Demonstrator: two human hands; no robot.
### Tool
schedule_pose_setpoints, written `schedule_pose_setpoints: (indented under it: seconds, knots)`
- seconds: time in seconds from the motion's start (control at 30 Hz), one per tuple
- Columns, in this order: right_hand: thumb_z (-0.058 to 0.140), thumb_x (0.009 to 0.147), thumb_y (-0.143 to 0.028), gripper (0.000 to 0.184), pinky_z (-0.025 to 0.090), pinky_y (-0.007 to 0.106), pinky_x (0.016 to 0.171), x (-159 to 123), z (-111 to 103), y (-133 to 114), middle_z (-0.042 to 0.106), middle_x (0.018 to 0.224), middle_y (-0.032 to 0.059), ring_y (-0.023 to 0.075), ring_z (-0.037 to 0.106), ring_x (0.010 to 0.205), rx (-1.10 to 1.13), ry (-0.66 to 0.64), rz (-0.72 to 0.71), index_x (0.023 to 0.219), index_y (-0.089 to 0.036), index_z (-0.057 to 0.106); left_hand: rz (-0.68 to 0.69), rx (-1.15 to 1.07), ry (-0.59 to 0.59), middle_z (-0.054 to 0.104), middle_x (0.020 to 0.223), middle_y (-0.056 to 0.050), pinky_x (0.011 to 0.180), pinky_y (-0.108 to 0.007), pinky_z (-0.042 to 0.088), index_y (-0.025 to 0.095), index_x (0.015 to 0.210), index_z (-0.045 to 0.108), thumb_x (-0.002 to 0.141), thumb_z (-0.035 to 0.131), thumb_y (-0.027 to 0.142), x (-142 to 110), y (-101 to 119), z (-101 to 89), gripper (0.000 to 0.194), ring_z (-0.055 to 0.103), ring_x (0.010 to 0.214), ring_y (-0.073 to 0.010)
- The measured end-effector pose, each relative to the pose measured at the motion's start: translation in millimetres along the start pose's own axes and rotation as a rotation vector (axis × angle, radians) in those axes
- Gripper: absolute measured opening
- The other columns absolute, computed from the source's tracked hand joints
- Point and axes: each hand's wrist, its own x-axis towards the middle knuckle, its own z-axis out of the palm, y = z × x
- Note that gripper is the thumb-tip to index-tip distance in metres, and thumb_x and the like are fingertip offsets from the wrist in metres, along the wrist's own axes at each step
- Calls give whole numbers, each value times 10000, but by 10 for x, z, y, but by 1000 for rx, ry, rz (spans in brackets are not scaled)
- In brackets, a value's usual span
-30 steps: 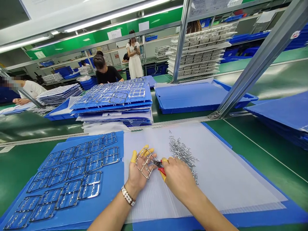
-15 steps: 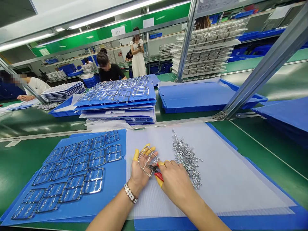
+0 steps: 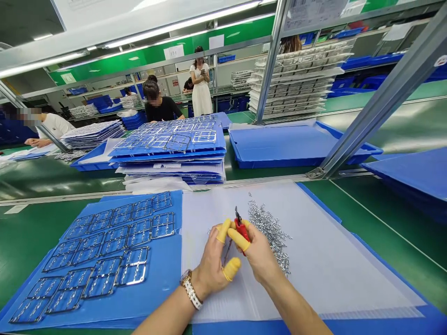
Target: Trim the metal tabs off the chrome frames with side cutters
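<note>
My left hand (image 3: 213,260), with yellow finger cots and a wrist bracelet, is closed on a thin metal frame (image 3: 227,251) that I see edge-on between its fingers. My right hand (image 3: 256,249) grips small red-handled cutters (image 3: 240,226), tips pointing up and away. Both hands meet above a white corrugated sheet (image 3: 314,242). A heap of small shiny cut metal parts (image 3: 272,232) lies on that sheet just right of my hands.
Left of my hands a blue sheet (image 3: 164,274) carries several chrome part frames (image 3: 115,242). Stacked blue sheets with more frames (image 3: 171,139), a blue tray (image 3: 293,142) and a slanted metal post (image 3: 377,88) stand beyond. People work at benches behind.
My left hand has turned, so the metal frame now shows edge-on instead of flat. The right hand has lifted the cutters, which now point upward.
</note>
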Motion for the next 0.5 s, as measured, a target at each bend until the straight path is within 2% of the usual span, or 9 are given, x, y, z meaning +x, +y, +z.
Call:
schedule_pose_setpoints:
  seconds: [0.1, 0.17, 0.3, 0.4, 0.5]
  knots:
    - [673, 656, -513, 446, 428, 273, 583, 37, 57, 11, 643, 826, 32, 163, 562, 700, 149, 35, 25, 949, -186, 596, 51, 56, -25, 477, 1327, -147, 1081, -470, 214, 207, 1382, 404, 767, 640, 326, -1, 95, 6, 670, 384, 1237, -312]
    - [700, 636, -486, 433, 434, 272, 586, 40, 26, 0, 639, 852, 36, 162, 562, 709, 178, 37, 37, 931, -188, 592, 11, 2, 1, 452, 1359, -146, 1100, -461, 173, 206, 1366, 429, 761, 648, 297, 20, 153, -6, 650, 346, 1275, -315]
    - [720, 622, -475, 414, 466, 286, 607, -8, -119, -24, 630, 852, 35, 170, 575, 716, 174, 54, 21, 902, -195, 599, -79, -102, 98, 431, 1394, -115, 1124, -425, 121, 226, 1235, 580, 743, 670, 259, 105, 225, -77, 502, 301, 1320, -301]
    - [719, 614, -501, 432, 502, 301, 674, -92, -220, 40, 645, 855, 35, 193, 604, 775, 99, 49, 13, 909, -204, 615, -119, -56, 217, 523, 1302, -102, 1116, -419, 167, 243, 1140, 650, 762, 646, 244, 166, 270, -255, 378, 389, 1257, -280]
    - [743, 566, -512, 482, 520, 299, 750, -164, -294, 190, 674, 951, 55, 226, 629, 869, 0, 27, 97, 932, -215, 636, -134, 106, 248, 600, 1185, -98, 1085, -455, 224, 257, 1123, 659, 808, 583, 281, 138, 350, -612, 325, 478, 1148, -276]
